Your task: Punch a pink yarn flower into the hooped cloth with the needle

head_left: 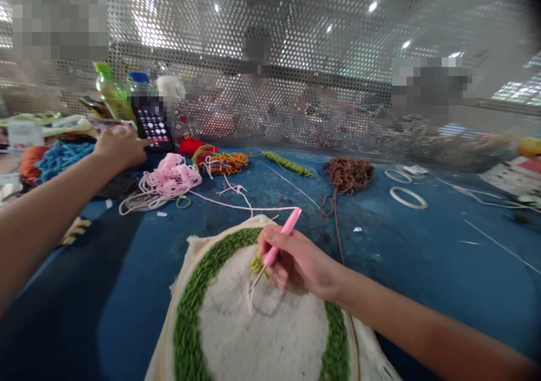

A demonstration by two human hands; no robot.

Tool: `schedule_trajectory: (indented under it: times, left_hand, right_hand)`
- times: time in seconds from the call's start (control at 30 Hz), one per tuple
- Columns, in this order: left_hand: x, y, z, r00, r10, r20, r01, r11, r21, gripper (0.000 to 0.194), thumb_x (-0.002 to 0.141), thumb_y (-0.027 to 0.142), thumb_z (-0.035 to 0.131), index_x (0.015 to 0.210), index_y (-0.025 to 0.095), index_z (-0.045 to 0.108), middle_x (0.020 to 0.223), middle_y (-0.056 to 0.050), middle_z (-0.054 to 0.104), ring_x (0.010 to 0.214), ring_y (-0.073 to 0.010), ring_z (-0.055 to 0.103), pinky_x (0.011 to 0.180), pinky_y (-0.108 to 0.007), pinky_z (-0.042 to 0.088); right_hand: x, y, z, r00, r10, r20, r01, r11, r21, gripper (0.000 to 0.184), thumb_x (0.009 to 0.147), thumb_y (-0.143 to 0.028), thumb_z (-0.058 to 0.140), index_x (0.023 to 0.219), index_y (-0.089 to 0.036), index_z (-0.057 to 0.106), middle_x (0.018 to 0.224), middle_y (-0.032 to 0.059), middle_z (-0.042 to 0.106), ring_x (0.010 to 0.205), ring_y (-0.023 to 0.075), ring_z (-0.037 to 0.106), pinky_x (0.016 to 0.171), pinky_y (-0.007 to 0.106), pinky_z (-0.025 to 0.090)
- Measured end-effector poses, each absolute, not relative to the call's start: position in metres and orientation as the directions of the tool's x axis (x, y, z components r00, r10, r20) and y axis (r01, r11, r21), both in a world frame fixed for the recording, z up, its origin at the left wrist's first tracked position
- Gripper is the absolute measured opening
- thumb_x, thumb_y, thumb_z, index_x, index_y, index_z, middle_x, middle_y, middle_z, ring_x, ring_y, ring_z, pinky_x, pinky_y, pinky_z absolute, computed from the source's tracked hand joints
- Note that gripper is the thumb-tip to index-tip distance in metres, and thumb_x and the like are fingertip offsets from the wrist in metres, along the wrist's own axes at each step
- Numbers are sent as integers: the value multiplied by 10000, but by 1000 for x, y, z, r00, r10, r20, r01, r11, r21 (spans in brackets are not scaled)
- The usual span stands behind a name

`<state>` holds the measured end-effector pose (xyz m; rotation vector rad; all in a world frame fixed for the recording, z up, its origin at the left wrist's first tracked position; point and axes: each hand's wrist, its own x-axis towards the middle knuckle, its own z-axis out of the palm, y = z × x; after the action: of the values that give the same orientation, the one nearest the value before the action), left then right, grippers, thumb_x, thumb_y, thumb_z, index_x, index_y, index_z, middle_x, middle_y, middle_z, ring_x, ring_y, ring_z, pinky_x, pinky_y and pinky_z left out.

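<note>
A pink punch needle (291,224) is gripped pen-like by my right hand (302,260), its metal tip slanting down to the fabric. Pale pink yarn runs from the pink yarn heap (171,175) to the tool's upper end, and a loose end curls by the tip. Below lies a hoop of off-white cloth (262,336) with a ring of green stitches (186,313) and a small yellow-green patch (256,265) beside my fingers. My left hand (120,144) reaches to a propped-up phone (154,124), a stretched finger at its lower screen edge; its other fingers are partly hidden.
Orange yarn (230,162), a green skein (287,163) and brown yarn (349,173) lie along the back. White rings (408,197) are at right. Bottles (112,91) stand behind the phone; blue yarn (63,161) is at left. A perforated metal screen (287,105) borders the table.
</note>
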<state>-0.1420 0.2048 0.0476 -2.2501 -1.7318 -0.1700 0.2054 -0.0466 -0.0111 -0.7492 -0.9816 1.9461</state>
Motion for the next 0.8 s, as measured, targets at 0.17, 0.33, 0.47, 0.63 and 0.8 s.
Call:
schedule_trajectory:
  times: [0.17, 0.33, 0.47, 0.63, 0.8]
  left_hand:
    - [-141, 192, 57, 112, 880, 461, 976, -9, -219, 406, 923, 345, 540, 1284, 165, 501, 1342, -135, 500, 1199, -312, 504, 974, -550, 430]
    - [-129, 163, 74, 176, 910, 375, 963, -80, -256, 409, 949, 247, 306, 1206, 29, 537, 1275, -235, 545, 1175, -343, 494, 916, -516, 419]
    - [-97, 130, 77, 284, 927, 244, 943, -224, -244, 487, 948, 351, 230, 1222, 115, 556, 1216, -197, 616, 1014, -326, 595, 766, -414, 461]
    - [-46, 58, 54, 461, 887, -42, 870, -460, -179, 515, 908, 541, 289, 901, 216, 688, 825, -118, 715, 679, -297, 645, 565, -359, 388]
    - [-30, 2, 43, 582, 726, -367, 791, -609, 50, 648, 828, 744, 274, 609, 263, 649, 606, -49, 687, 512, -227, 606, 493, -346, 357]
  right_hand:
    - [206, -46, -12, -499, 854, -148, -377, -367, -850, 289, 841, -422, 627, 730, -158, 585, 433, -68, 496, 329, 55, 423, 347, 159, 406]
    - [204, -46, -11, -509, 848, -146, -379, -373, -847, 304, 839, -432, 626, 713, -157, 596, 385, -85, 456, 299, 50, 389, 347, 158, 406]
    - [204, -47, -12, -505, 849, -155, -380, -380, -843, 310, 838, -426, 630, 682, -164, 579, 365, -92, 430, 291, 48, 375, 343, 152, 387]
    - [204, -47, -12, -493, 857, -151, -390, -373, -842, 306, 826, -434, 633, 679, -175, 565, 365, -79, 451, 308, 67, 409, 352, 163, 381]
    - [205, -45, -5, -455, 879, -140, -424, -352, -834, 341, 877, -448, 494, 711, -166, 590, 402, -31, 527, 341, 85, 443, 386, 183, 378]
